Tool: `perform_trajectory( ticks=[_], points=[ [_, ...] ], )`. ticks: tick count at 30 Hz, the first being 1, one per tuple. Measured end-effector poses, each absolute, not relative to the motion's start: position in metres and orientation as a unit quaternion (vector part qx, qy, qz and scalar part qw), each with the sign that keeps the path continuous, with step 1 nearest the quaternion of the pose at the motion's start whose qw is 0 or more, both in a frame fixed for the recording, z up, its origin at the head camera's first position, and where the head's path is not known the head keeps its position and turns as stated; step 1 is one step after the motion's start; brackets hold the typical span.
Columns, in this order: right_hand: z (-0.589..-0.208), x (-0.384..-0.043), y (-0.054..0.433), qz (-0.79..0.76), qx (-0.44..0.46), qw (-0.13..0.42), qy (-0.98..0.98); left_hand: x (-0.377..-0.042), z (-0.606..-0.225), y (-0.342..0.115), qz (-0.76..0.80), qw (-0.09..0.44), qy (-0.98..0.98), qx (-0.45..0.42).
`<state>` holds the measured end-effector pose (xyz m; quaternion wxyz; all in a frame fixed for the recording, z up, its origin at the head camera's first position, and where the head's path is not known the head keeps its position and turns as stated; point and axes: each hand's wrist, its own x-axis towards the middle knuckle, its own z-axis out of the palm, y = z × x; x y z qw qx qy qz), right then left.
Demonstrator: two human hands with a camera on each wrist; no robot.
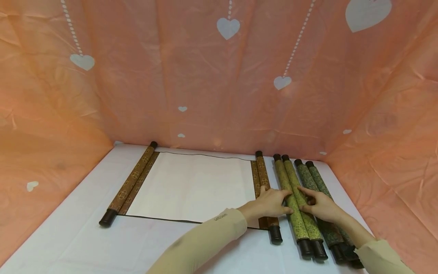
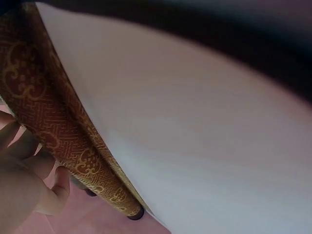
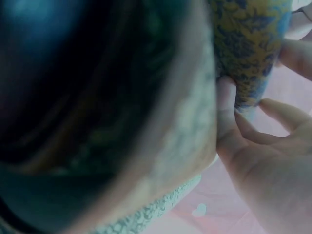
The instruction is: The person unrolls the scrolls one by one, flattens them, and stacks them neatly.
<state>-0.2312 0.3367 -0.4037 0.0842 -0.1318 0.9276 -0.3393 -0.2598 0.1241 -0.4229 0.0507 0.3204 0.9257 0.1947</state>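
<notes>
A yellow-green patterned scroll (image 1: 291,205) with two rolls side by side and dark end knobs lies right of the centre. My left hand (image 1: 268,202) grips its left roll, thumb and fingers spread along that side. From the other side my right hand (image 1: 323,207) holds the right roll; in the right wrist view, the fingers of the right hand (image 3: 273,161) bend round the patterned roll (image 3: 248,48). Under my left wrist passes the right roller of a brown scroll (image 1: 135,176), spread open to show its blank white sheet (image 1: 195,186). The brown roller (image 2: 73,131) also fills the left wrist view's side.
A dark green patterned scroll (image 1: 309,178), also in two rolls, lies just right of the yellow-green one, partly beneath my right hand and sleeve. The table has a white cover (image 1: 85,243). Orange sheeting (image 1: 205,83) with white hearts encloses the back and both sides.
</notes>
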Motion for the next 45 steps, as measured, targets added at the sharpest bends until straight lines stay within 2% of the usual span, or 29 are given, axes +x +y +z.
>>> perform_trajectory(
  ticks=[8, 14, 21, 27, 32, 40, 45],
  points=[
    [-0.395, -0.224, 0.330, -0.387, -0.102, 0.059, 0.914, -0.258, -0.415, 0.118, 0.256, 0.030, 0.914, 0.314],
    [-0.381, -0.215, 0.320, -0.380, -0.102, -0.012, 0.919, -0.256, -0.402, 0.109, 0.364, 0.025, 0.883, 0.295],
    [-0.366, -0.206, 0.296, -0.417, -0.080, -0.065, 0.903, -0.251, -0.387, 0.088, 0.471, -0.026, 0.835, 0.283],
    [-0.358, -0.206, 0.261, -0.472, -0.069, -0.100, 0.873, -0.246, -0.376, 0.056, 0.519, -0.073, 0.797, 0.300],
    [-0.359, -0.212, 0.221, -0.536, -0.059, -0.104, 0.836, -0.244, -0.375, 0.020, 0.549, -0.098, 0.772, 0.305],
    [-0.379, -0.219, 0.161, -0.565, -0.129, -0.139, 0.803, -0.239, -0.376, -0.043, 0.546, -0.100, 0.779, 0.291],
    [-0.394, -0.223, 0.129, -0.574, -0.173, -0.146, 0.787, -0.244, -0.377, -0.072, 0.537, -0.130, 0.791, 0.264]
  ],
)
